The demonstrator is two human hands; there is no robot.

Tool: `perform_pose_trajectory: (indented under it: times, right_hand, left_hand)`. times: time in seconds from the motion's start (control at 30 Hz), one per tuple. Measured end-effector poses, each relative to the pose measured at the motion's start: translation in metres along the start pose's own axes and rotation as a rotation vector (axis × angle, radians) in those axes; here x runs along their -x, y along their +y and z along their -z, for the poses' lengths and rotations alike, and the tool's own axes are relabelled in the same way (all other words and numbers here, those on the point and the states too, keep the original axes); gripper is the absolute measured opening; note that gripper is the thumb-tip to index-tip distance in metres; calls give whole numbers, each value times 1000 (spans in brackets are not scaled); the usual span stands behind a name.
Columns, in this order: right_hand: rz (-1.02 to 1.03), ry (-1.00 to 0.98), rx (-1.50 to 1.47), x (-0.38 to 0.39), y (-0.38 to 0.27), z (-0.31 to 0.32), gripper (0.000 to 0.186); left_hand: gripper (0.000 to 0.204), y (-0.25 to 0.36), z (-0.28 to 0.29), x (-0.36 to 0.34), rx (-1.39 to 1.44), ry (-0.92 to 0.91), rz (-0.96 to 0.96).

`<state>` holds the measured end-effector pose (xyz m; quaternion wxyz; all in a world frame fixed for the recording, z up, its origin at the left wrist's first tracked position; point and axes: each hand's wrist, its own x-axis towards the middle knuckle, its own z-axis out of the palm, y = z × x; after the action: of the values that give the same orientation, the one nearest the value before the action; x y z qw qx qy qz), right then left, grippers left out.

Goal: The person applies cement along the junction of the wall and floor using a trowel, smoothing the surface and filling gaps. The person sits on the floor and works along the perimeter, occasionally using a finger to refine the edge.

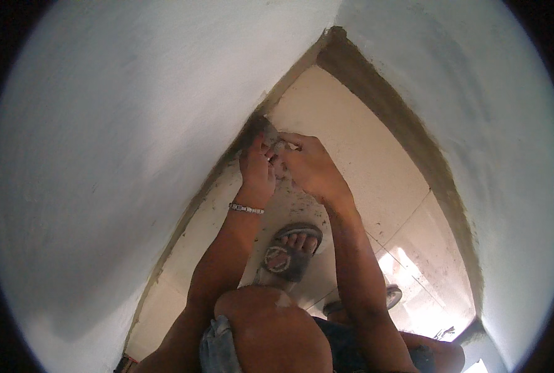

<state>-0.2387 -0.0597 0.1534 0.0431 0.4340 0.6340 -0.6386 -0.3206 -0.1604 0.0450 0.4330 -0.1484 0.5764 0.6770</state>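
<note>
You're pinching a small grey trowel-like tool (270,132) with both hands: left hand (256,168) and right hand (307,166) curling closed on it, pressing at the wall-floor joint (227,163), 12 o'clock of your sandal (287,253).

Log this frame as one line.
left hand: at wall-floor joint | right hand: beside it, pinching small pale piece | posture: crouched

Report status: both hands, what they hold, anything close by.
Left hand and right hand together at the wall base, pinching a small grey tool, blurred. Sandalled foot just behind. Tiled floor beside.
</note>
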Motion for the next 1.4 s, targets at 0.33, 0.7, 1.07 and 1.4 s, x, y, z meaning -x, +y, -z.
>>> perform_pose_trajectory:
  times: [0.33,0.7,1.07,1.4]
  right_hand:
    - [677,174,623,-4,39,-11,36]
    - [284,285,345,10,11,8,33]
    - [154,291,573,18,-9,-12,25]
    - [108,289,647,21,-16,-10,23]
  left_hand:
    - [12,-8,18,-22,-128,-52,-43]
    - [17,14,-10,1,110,-28,152]
    - [18,12,-9,-2,88,96,242]
    - [14,9,1,-15,104,9,246]
